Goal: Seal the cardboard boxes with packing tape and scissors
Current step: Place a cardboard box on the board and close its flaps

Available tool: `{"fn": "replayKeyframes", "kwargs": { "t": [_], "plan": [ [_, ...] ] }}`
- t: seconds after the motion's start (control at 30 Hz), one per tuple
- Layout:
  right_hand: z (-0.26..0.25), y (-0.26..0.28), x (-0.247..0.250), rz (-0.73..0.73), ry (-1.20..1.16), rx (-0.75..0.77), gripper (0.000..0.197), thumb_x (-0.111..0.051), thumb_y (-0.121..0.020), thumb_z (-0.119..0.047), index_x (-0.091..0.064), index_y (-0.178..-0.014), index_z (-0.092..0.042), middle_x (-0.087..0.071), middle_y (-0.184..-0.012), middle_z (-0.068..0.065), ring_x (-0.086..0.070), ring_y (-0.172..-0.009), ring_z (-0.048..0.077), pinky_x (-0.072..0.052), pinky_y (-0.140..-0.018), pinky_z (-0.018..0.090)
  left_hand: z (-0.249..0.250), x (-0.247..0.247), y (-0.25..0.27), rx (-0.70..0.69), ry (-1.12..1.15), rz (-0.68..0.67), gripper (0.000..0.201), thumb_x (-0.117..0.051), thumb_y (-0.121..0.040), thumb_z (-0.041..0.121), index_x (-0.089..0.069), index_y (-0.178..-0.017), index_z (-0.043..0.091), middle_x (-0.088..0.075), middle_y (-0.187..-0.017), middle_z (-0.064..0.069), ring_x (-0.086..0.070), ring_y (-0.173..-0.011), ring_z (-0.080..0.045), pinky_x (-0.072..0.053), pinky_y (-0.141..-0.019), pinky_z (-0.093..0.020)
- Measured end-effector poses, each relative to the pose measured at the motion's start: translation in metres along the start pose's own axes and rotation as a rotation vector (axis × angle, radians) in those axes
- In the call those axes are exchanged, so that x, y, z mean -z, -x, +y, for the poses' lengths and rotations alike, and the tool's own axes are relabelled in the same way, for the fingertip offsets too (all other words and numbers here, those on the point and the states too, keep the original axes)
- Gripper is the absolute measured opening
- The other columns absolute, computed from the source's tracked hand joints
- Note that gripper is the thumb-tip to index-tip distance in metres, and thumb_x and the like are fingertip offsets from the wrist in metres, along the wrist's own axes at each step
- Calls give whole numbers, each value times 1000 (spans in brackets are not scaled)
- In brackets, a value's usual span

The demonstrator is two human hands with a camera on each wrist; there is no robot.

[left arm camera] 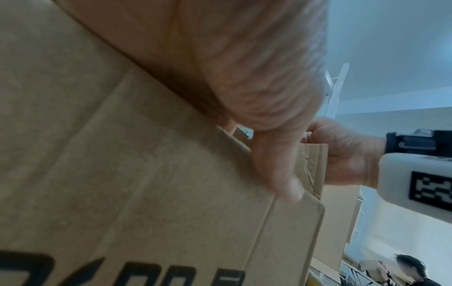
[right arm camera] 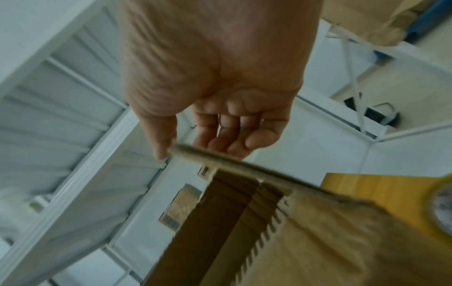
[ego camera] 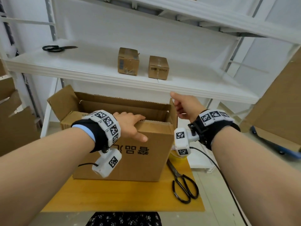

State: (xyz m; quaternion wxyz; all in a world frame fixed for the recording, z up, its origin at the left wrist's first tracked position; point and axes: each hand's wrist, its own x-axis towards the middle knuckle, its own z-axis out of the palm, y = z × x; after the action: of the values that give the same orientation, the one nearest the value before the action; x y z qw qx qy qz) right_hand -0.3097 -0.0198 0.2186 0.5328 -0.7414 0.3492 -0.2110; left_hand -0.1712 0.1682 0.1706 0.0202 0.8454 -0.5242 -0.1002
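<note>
Folding the box (ego camera: 123,144) flaps: left hand (ego camera: 130,126) presses flat, right hand (ego camera: 185,106) relaxed beside side flap; next, tape (ego camera: 176,154) below right grip.

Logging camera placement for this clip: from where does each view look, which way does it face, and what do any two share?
Head: worn on the head, facing forward and down at the open cardboard box, both forearms, left hand and right hand.
Left wrist: under the left hand, looking along the box's printed side.
Right wrist: under the right hand, facing the side flap and shelving.
Shared: left wrist and head both show the right hand at the flap.
</note>
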Motion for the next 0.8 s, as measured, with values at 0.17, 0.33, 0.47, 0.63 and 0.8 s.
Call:
{"fn": "replayKeyframes", "kwargs": {
  "t": [0.17,0.33,0.47,0.63,0.8],
  "plan": [
    [-3,0,-9,19,135,105,23,-74,-84,-32,-55,-90,-19,-60,-84,0,-57,-73,17,-53,-65,33,1,20,6,-20,265,186,57,-32,-98,58,-35,-147,29,-48,-144,0,-47,-129,-21,-37,-109,-42],
    [-3,3,-6,38,163,85,19,-72,-84,-23,-54,-90,-21,-64,-91,3,-61,-79,20,-57,-71,36,-6,41,-4,113,225,360,46,-48,-96,8,-44,-139,24,-39,-138,-3,-58,-104,-21,-52,-90,-35],
    [-2,6,-1,39,174,79,17,-69,-86,-19,-54,-92,-19,-66,-95,6,-65,-83,22,-58,-80,40,-10,43,-5,186,173,322,47,-53,-92,12,-46,-137,24,-34,-140,-5,-60,-101,-27,-54,-87,-38],
    [-7,12,0,13,169,67,16,-64,-87,-10,-51,-94,-16,-63,-93,7,-64,-83,22,-58,-73,37,-5,44,1,223,152,325,29,-51,-97,33,-54,-125,24,-43,-128,-5,-58,-98,-23,-46,-76,-32],
    [-7,13,-3,28,200,70,16,-61,-86,-9,-50,-95,-16,-61,-93,6,-64,-83,21,-61,-75,39,-3,49,1,219,158,254,33,-37,-104,33,-59,-117,13,-64,-110,-7,-60,-98,-23,-38,-67,-28]
  ]
}}
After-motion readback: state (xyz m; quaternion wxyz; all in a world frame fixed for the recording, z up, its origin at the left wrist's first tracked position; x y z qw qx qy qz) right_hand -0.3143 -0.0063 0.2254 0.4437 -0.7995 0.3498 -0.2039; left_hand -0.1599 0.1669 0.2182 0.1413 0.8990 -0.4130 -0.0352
